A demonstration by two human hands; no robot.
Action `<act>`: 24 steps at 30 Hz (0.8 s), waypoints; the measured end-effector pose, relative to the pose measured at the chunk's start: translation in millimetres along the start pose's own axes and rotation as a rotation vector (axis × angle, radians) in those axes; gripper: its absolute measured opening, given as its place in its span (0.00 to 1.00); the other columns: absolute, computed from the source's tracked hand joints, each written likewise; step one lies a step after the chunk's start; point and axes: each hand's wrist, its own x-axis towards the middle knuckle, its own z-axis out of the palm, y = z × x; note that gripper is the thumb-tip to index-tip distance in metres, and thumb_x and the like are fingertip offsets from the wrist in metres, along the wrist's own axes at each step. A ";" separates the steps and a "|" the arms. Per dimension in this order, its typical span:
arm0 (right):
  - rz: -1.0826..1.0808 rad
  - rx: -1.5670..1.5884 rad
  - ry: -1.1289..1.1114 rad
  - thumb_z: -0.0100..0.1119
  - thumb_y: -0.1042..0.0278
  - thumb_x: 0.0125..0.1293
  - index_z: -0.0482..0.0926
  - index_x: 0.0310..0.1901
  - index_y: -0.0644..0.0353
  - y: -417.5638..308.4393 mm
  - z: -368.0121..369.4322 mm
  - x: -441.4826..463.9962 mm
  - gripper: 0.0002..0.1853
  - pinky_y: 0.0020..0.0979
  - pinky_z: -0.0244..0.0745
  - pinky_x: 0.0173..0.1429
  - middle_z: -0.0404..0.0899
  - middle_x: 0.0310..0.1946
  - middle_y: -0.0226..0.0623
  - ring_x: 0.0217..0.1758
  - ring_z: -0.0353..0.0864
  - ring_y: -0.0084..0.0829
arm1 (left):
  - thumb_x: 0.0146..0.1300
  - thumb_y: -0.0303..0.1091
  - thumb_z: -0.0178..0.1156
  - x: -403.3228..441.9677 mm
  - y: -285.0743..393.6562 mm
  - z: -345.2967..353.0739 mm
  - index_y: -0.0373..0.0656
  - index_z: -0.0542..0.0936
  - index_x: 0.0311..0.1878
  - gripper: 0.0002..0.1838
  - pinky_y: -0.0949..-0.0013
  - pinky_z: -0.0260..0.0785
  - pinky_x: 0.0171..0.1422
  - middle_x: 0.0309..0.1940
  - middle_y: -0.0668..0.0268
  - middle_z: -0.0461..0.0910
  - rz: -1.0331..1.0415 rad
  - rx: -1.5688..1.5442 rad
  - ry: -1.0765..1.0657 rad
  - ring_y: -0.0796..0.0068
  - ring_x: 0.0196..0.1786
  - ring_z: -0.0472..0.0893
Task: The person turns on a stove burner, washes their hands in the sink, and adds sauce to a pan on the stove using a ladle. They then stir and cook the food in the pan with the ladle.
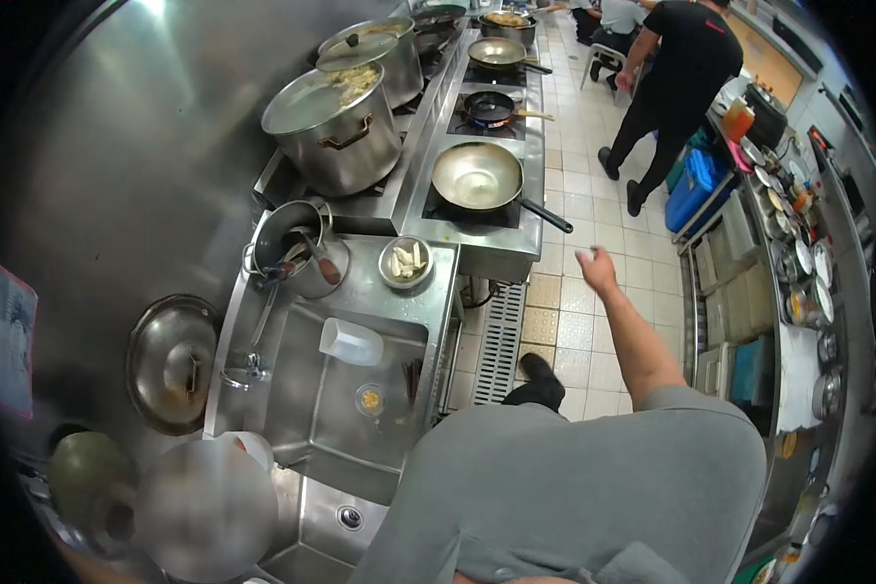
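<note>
My right hand (599, 267) is held out in front of me over the tiled floor, with the thumb apart from the fingers and nothing visible in it. It is nearest to the black handle of a wide frying pan (477, 175) on the stove, without touching it. My left hand does not show. Left of me is a steel sink (297, 409) with a clear plastic container (352, 343) in it. On the counter beside the sink stand a bowl of pale cut pieces (405, 262) and a steel pot (297, 243) with utensils inside.
Two large stockpots (336, 146) stand at the back left. A small black pan (489, 107) is over a lit burner. A person in black (686, 68) stands ahead in the aisle. Shelves with containers (735, 292) line the right; a floor grate (501, 341) runs beside the counter.
</note>
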 end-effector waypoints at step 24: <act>0.395 0.379 -0.818 0.62 0.74 0.61 0.69 0.33 0.60 140.1 -231.2 174.0 0.09 0.28 0.59 0.16 0.68 0.16 0.27 0.12 0.65 0.23 | 0.61 0.16 0.63 -487.8 925.9 -253.6 0.41 0.76 0.42 0.10 0.72 0.74 0.41 0.34 0.69 0.79 0.450 -1.864 -0.675 0.79 0.36 0.78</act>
